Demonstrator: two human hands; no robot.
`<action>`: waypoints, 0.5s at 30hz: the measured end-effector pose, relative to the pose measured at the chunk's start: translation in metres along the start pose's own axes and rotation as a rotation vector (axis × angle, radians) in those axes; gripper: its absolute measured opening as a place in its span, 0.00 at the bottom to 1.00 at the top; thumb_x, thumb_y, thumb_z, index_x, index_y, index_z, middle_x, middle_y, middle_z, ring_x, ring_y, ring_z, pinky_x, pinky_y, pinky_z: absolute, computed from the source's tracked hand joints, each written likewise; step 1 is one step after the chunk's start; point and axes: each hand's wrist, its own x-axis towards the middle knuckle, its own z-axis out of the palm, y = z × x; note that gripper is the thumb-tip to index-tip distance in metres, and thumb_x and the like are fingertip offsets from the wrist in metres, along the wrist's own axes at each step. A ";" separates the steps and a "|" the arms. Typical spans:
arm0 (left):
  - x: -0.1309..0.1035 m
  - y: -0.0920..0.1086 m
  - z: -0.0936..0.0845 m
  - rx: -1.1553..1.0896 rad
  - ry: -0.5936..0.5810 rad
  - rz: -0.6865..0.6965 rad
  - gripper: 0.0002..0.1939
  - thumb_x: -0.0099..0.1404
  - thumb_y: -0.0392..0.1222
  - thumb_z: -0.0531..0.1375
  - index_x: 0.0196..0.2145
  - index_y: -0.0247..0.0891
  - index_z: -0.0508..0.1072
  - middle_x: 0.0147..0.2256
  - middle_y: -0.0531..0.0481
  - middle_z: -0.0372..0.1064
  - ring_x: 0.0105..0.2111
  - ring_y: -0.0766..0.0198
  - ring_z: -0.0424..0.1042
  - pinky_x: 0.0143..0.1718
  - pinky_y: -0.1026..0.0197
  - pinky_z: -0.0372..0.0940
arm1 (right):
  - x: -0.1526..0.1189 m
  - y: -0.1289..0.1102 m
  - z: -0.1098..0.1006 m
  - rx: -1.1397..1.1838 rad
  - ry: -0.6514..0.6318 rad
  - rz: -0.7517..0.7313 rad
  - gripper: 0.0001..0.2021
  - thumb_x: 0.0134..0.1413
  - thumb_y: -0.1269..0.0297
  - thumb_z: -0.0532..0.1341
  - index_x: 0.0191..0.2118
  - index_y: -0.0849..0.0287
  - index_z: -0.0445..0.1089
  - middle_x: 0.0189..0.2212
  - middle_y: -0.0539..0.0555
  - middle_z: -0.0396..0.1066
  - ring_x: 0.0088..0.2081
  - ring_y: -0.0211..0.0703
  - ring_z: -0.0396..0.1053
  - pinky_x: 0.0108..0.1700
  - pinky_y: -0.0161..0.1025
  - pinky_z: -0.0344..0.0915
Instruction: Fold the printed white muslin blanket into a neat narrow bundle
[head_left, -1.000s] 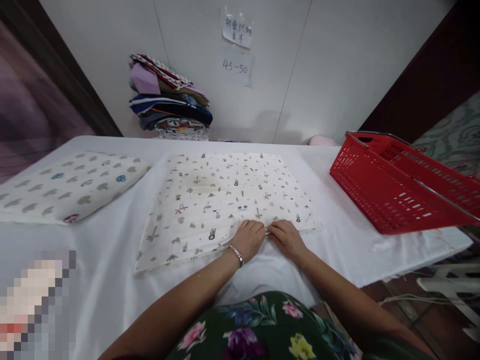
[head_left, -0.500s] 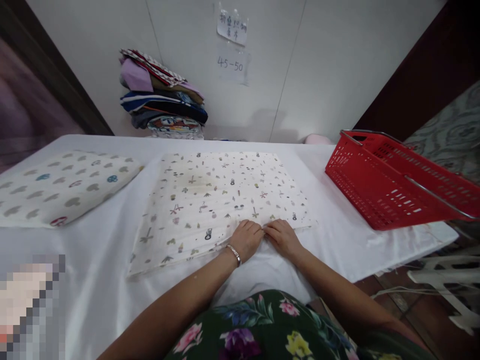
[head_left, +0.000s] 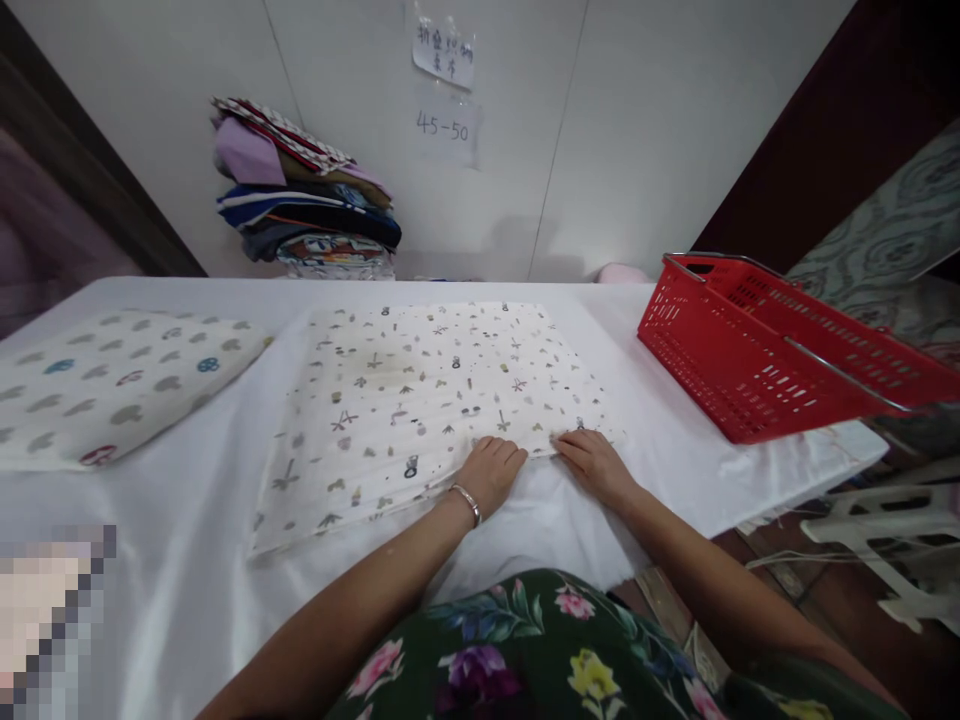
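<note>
A cream cloth [head_left: 420,400] printed with small plants and figures lies folded flat on the white-covered table. At its near edge, my left hand [head_left: 491,475] has its fingers bent down over the hem, a silver bracelet [head_left: 469,505] on the wrist. A short way to the right, my right hand [head_left: 598,465] pinches the same edge between thumb and fingers. The fingertips of the left hand are partly hidden. To the left lies another folded cloth [head_left: 150,385], with grey, blue and red mushroom-like prints.
A red plastic basket [head_left: 739,365] with metal handles stands at the table's right side. Several folded fabrics [head_left: 307,200] are stacked at the back left, by the wall. Handwritten paper signs [head_left: 444,60] hang above. A white plastic stool [head_left: 877,540] is on the floor at right.
My right hand has slid right along the cloth's near edge, away from my left hand, which keeps its place. The view has turned slightly right.
</note>
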 end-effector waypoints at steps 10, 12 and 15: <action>0.005 0.005 -0.005 0.021 -0.089 -0.081 0.07 0.65 0.34 0.51 0.34 0.37 0.69 0.35 0.46 0.66 0.38 0.58 0.63 0.40 0.54 0.56 | -0.016 0.013 -0.006 -0.027 0.037 0.060 0.13 0.61 0.69 0.53 0.49 0.58 0.68 0.47 0.59 0.69 0.48 0.50 0.64 0.47 0.50 0.63; 0.005 0.004 -0.004 0.005 -0.057 -0.046 0.07 0.64 0.33 0.51 0.34 0.38 0.69 0.35 0.47 0.66 0.38 0.59 0.63 0.41 0.54 0.56 | -0.016 0.015 -0.006 -0.018 0.050 0.061 0.13 0.60 0.70 0.53 0.49 0.58 0.68 0.46 0.59 0.69 0.47 0.49 0.65 0.46 0.50 0.63; 0.005 0.002 -0.002 0.002 -0.056 -0.083 0.07 0.65 0.34 0.51 0.33 0.37 0.69 0.34 0.46 0.67 0.37 0.59 0.64 0.40 0.55 0.56 | -0.015 0.017 -0.004 -0.001 0.049 0.065 0.13 0.60 0.70 0.53 0.49 0.58 0.68 0.44 0.58 0.70 0.45 0.49 0.66 0.45 0.49 0.64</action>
